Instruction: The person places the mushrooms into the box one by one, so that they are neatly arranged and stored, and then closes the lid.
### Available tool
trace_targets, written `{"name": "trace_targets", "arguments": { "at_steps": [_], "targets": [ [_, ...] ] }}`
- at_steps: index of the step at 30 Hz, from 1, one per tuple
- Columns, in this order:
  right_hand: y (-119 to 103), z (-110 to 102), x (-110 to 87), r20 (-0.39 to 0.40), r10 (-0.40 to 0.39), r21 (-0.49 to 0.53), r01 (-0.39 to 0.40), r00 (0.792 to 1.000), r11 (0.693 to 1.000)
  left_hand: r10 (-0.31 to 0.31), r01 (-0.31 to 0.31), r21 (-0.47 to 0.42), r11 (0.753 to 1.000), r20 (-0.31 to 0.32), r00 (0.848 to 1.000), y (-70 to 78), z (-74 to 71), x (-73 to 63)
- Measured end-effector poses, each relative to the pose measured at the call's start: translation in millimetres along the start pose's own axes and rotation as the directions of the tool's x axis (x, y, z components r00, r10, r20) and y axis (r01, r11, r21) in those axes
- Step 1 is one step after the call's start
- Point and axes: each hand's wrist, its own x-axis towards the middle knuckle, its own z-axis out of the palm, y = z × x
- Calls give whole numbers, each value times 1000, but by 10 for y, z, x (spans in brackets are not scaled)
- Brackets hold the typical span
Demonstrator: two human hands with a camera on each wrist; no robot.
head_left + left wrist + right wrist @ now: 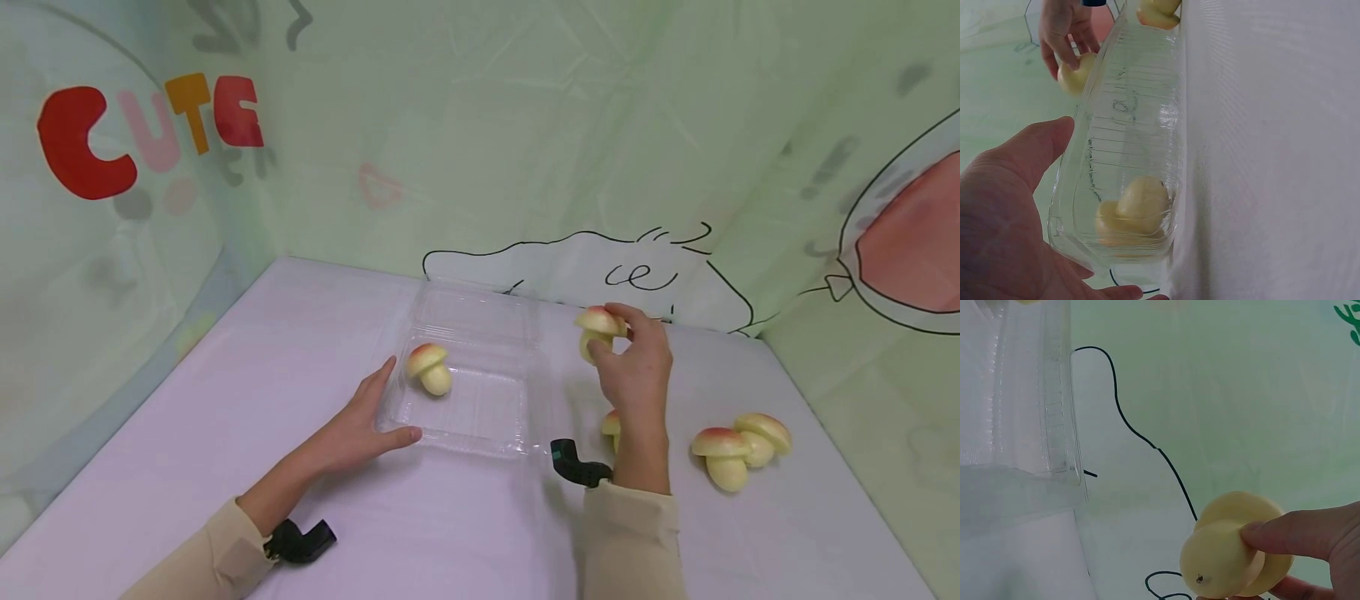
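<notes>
One mushroom (596, 321) is pinched between thumb and fingers of the right hand (636, 367), in the air to the right of the clear box (480, 408). A second mushroom (433, 379) lies inside this box, at its left. The left hand (352, 433) has thumb and fingers spread wide around the near left corner of the box; whether it touches, I cannot tell. The lid (476, 315) stays open at the far side. On the table (420, 533), a third mushroom (611, 423) is partly hidden by the right arm, and two more mushrooms (722, 467) lie together farther right.
</notes>
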Motion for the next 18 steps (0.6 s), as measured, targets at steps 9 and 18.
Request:
{"name": "trace_targets", "arguments": {
  "at_steps": [9,18],
  "targets": [
    [-72,73,-32,28,-3,4,3,1000,1000,-2,2,-1,1000,0,1000,7,-1,-8],
    [-134,211,-75,67,-75,23,74,995,997,4,-4,-9,1000,-2,1000,11,1,-11]
  ]
}}
